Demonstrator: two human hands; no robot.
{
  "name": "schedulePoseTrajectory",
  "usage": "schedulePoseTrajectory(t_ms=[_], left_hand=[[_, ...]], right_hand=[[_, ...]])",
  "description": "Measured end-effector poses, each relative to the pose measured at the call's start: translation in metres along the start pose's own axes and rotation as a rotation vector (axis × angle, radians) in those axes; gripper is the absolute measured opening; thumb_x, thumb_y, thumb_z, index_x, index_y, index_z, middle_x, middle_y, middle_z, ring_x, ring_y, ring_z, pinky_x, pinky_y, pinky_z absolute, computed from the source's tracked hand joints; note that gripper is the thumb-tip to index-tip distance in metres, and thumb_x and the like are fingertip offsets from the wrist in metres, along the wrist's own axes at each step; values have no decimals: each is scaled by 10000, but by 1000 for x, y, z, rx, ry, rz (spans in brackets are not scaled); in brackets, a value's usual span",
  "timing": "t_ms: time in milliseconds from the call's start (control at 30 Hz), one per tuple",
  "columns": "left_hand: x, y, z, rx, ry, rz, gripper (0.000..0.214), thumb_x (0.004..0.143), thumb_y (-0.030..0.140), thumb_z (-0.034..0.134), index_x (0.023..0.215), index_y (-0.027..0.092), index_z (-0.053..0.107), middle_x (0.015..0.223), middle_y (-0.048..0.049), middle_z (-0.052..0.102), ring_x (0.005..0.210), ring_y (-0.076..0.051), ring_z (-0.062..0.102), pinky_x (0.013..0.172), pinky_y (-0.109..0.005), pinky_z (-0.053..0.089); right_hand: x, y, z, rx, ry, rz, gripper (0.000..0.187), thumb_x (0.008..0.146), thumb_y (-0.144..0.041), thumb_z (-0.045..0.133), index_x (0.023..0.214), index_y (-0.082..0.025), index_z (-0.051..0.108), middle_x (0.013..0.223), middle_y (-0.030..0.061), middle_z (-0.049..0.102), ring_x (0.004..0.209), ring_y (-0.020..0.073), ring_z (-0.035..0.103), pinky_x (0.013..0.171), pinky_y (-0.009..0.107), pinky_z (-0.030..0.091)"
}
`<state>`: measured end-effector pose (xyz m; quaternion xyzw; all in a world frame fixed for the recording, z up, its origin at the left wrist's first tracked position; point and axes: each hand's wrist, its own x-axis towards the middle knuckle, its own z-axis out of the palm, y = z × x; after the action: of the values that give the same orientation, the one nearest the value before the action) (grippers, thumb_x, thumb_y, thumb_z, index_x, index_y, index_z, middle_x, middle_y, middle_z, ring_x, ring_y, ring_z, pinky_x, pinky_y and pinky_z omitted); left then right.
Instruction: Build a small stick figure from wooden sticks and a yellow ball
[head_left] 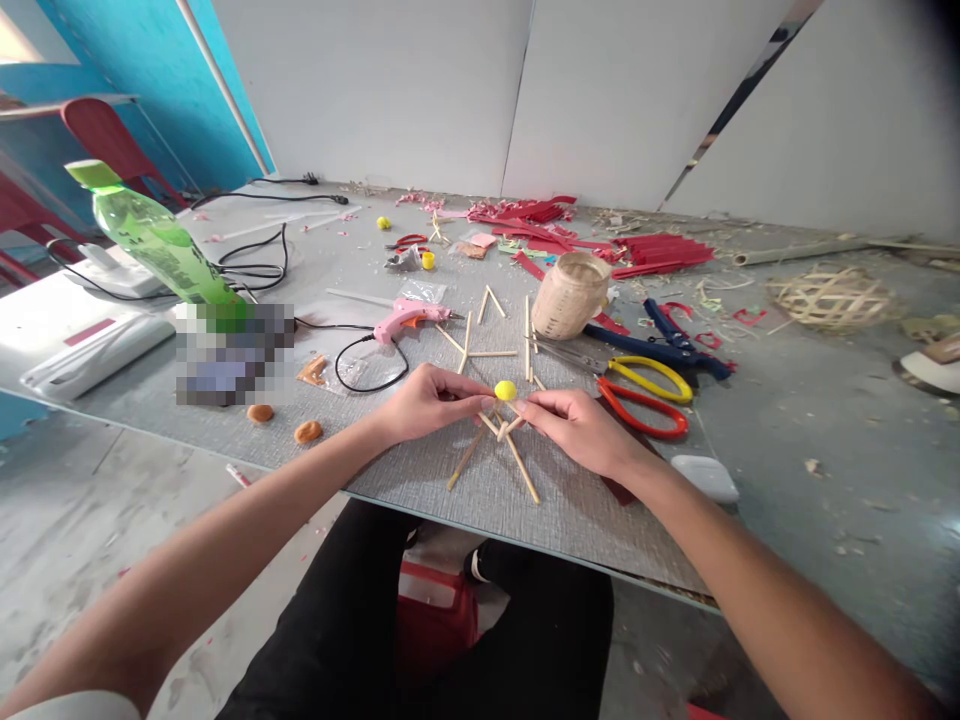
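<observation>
A small yellow ball (505,390) sits at the centre of several thin wooden sticks (517,462) near the table's front edge. My left hand (424,400) pinches a stick that runs into the ball from the left, fingertips closed right beside it. My right hand (577,428) is closed on the sticks just to the right of and below the ball. Two sticks splay down towards me from under the ball.
A pink glue gun (405,317) with a black cord lies behind my left hand. A woven bamboo cup (570,294), loose sticks, yellow-and-red shears (646,392) and blue pliers (670,346) are behind my right hand. A green bottle (161,243) stands left. Red strips litter the back.
</observation>
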<state>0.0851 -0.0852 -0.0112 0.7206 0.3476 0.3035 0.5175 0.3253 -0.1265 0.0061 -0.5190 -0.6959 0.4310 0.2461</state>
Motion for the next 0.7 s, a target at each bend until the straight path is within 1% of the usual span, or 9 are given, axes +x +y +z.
schedulePoseTrajectory(t_ms=[267,400,533,700], left_hand=[[0,0,0,0,4,-17,344,882,392,740,1104,144,828,787,-79,790,590,-100,606,551,-217,445],[0,0,0,-2,2,-22,349,883,395,733,1107,145,827,811,-84,796,603,-108,622,558,-224,456],[0,1,0,-1,4,-26,349,881,395,734,1103,141,827,789,-79,790,592,-105,613,548,-221,444],[0,0,0,-2,3,-18,348,884,396,732,1098,140,828,796,-85,791,587,-104,609,543,-221,435]], right_hand=[[0,2,0,-12,7,-10,522,953,-653,552,716,-195,632,628,-39,393,573,118,346,539,303,253],[1,3,0,-6,0,1,495,962,-626,551,748,-194,661,630,-42,390,573,117,338,539,304,252],[1,2,0,-9,0,22,479,963,-605,555,758,-190,676,623,-46,373,571,116,329,538,305,243],[0,2,0,-8,3,14,467,962,-594,558,790,-187,709,627,-42,389,576,118,335,541,305,248]])
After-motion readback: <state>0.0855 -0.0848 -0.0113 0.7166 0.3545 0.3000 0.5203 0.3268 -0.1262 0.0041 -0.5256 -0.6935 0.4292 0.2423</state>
